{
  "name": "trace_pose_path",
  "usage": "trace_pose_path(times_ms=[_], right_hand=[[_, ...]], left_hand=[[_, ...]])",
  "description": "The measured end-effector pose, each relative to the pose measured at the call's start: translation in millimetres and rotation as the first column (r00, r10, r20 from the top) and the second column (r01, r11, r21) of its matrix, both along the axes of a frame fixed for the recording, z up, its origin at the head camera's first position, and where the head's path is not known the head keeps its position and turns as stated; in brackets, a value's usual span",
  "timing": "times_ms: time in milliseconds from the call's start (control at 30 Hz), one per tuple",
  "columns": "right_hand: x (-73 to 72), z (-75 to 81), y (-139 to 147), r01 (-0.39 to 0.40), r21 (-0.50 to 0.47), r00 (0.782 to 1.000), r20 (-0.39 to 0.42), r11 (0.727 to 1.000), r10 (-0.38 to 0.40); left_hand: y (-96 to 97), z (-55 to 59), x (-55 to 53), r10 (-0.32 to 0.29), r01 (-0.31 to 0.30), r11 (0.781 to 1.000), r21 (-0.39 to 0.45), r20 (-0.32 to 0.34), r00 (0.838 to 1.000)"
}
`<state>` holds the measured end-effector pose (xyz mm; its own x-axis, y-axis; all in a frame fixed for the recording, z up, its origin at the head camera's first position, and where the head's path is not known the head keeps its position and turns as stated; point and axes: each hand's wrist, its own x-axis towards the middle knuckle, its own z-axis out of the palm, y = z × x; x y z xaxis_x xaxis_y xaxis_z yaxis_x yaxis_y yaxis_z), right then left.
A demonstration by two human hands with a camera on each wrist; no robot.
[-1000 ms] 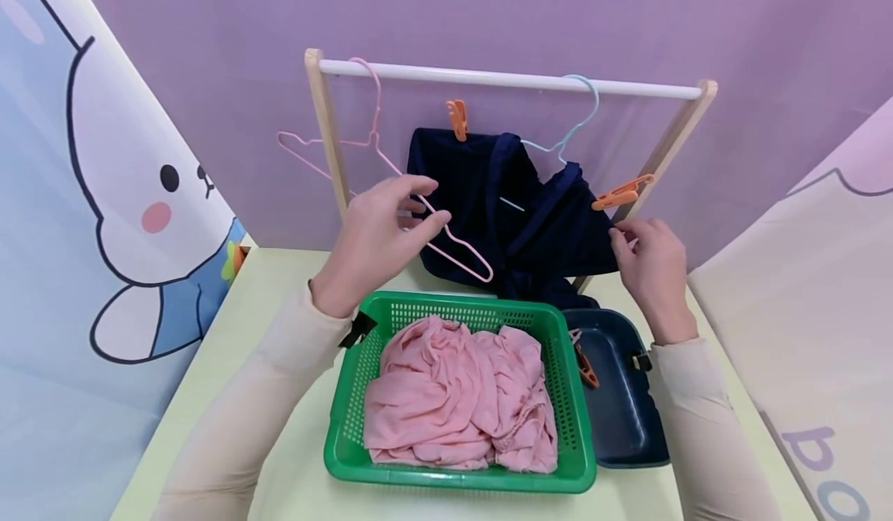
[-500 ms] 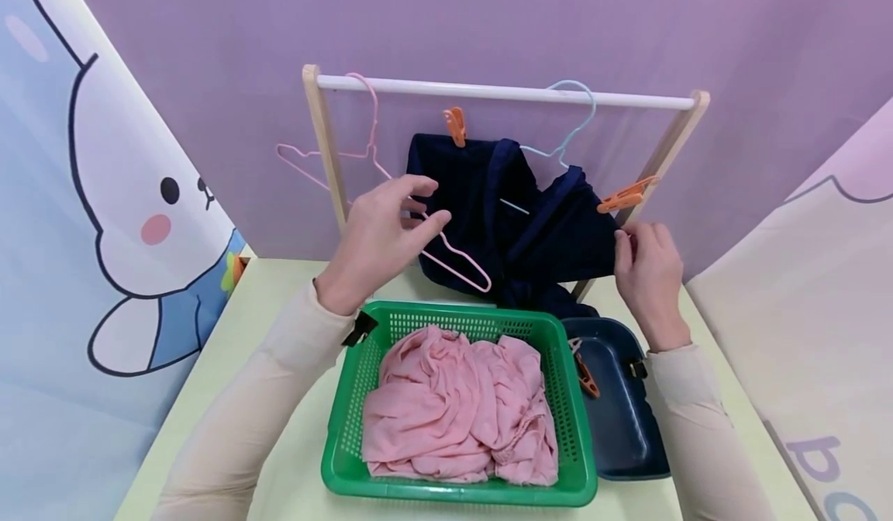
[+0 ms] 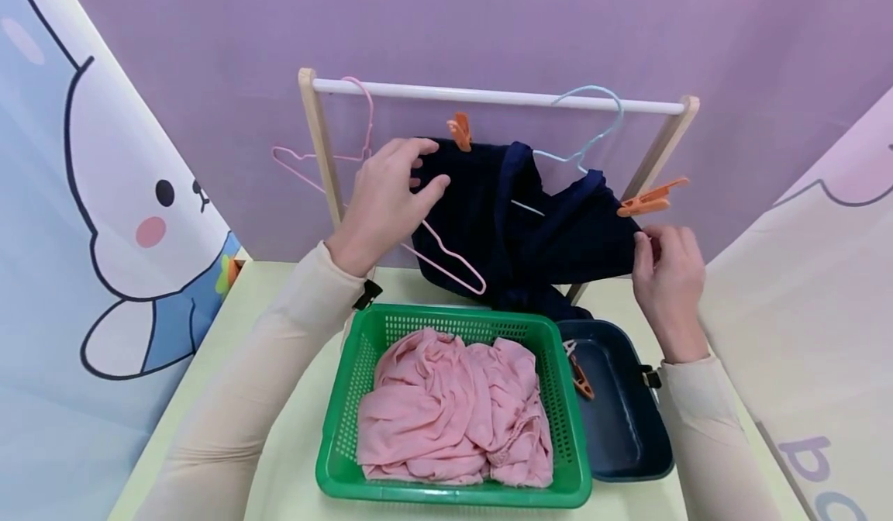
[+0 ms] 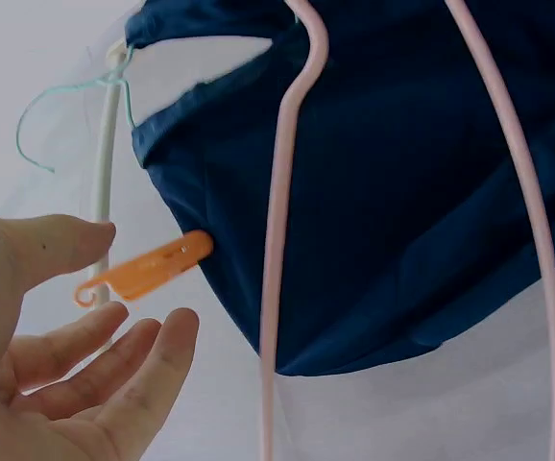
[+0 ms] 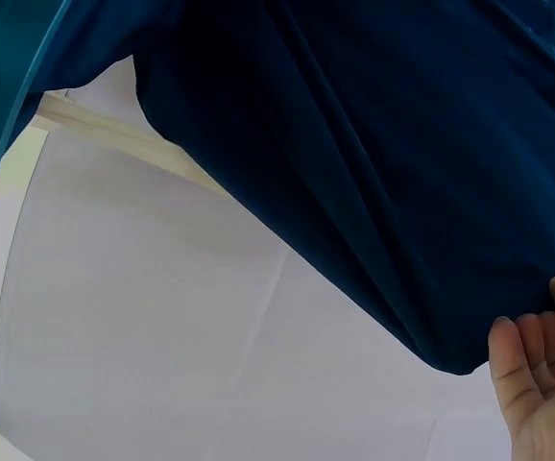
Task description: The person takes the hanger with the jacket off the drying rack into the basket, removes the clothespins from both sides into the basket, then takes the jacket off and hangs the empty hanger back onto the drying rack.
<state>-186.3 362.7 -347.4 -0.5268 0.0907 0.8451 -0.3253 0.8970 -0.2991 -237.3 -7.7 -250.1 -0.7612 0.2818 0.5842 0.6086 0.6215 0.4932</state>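
A navy garment [image 3: 467, 188] with a V-shaped neck opening hangs on a light blue hanger [image 3: 586, 145]. One orange clothespin [image 3: 460, 131] is clipped to its left upper edge, another clothespin [image 3: 652, 198] to the right one. My right hand [image 3: 670, 288] pinches the garment's right outer corner between thumb and fingers and holds it out sideways, as the right wrist view also shows. My left hand [image 3: 391, 195] is at the garment's left side, thumb and fingers spread apart. In the left wrist view, the orange clothespin [image 4: 148, 271] shows between the thumb and fingers of this hand.
A pink hanger [image 3: 449, 257] hangs from the white rail [image 3: 488, 97], partly behind my left hand. In front stands a green basket [image 3: 456, 498] holding pink cloth [image 3: 446, 412]. Right of it is a dark blue tray [image 3: 621, 428] with clothespins [image 3: 579, 377] inside.
My left hand has risen toward the left clothespin. My right hand has moved right with the pinched corner, and the garment and its light blue hanger have shifted right.
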Motion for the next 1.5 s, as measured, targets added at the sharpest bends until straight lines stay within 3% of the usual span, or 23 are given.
trace_pose_path(times_ms=[333, 633, 833, 933, 1100, 1333, 1500], right_hand=[[17.1, -5.2, 18, 0.019, -0.033, 0.99, -0.137, 0.999, -0.023], [27.4, -11.9, 31, 0.028, -0.021, 0.993, -0.111, 0.999, -0.03], [34.3, -23.8, 48, 0.013, -0.044, 0.996, -0.091, 0.999, -0.017], [37.9, -30.5, 56, 0.015, -0.062, 0.997, -0.081, 0.998, -0.02], [43.1, -42.2, 68, 0.002, -0.114, 0.998, -0.065, 0.993, -0.01], [49.2, -58.2, 88, 0.012, -0.103, 0.999, -0.034, 0.995, -0.016], [53.2, -68.3, 96, -0.017, -0.085, 1.0, -0.017, 0.996, 0.016]], left_hand=[[4.4, -1.8, -0.7, 0.015, -0.019, 0.997, -0.074, -0.049, 0.999], [0.8, -12.8, 11.0, -0.053, 0.042, 0.991, -0.125, -0.088, 0.995], [8.1, -25.9, 32.4, -0.145, 0.121, 0.982, -0.147, -0.166, 0.975], [12.9, -32.9, 45.2, -0.185, 0.156, 0.973, -0.168, -0.173, 0.967], [19.6, -47.1, 69.0, -0.239, 0.211, 0.961, -0.18, -0.15, 0.959], [31.7, -73.3, 104.3, -0.283, 0.255, 0.948, -0.19, -0.138, 0.949], [34.5, -93.6, 127.9, -0.309, 0.298, 0.936, -0.188, -0.032, 0.95]])
